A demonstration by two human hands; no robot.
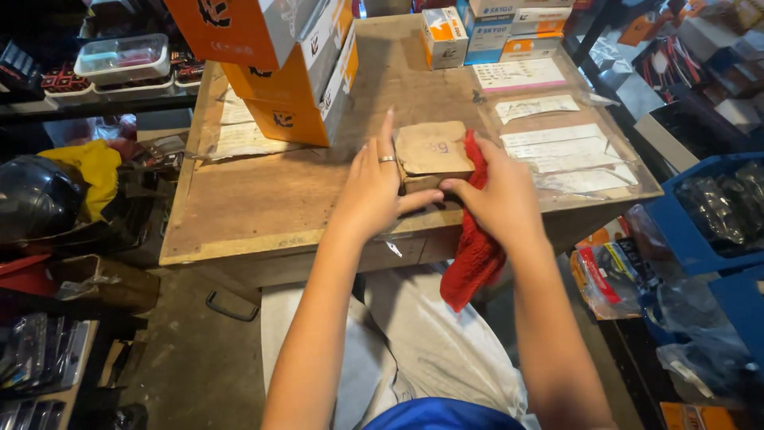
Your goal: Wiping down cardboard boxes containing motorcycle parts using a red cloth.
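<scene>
While both hands meet at the near edge of the wooden worktop (263, 211), a small brown cardboard box (434, 149) sits between them, a little right of the middle of that edge. The left hand (372, 187) lies against the box's left side with its fingers mostly stretched out: the index finger points straight up along the wood, a ring shows on another finger, and the thumb reaches rightward under the box's near face. The right hand (497, 191) closes over the box's right side, pinching a red knitted cloth (476, 243) against it; the thumb comes leftward along the near face until it almost meets the other thumb. Part of the cloth shows as a red strip along the box's right edge, and the rest hangs down past the worktop's near edge over the person's light grey trousers (430, 342).

Toward the far left corner stand stacked orange cardboard boxes (298, 76), with a sheet of paper (243, 139) lying flat beside them on the left. Along the far edge, right of centre, smaller white, blue and orange cartons (485, 32) are lined up. Strips of paper under clear plastic (569, 147) cover the right side of the worktop up to its right edge. Off the worktop, a black helmet (36, 199) and a yellow cloth (95, 167) rest to the left, and a blue plastic crate (700, 211) stands to the right.
</scene>
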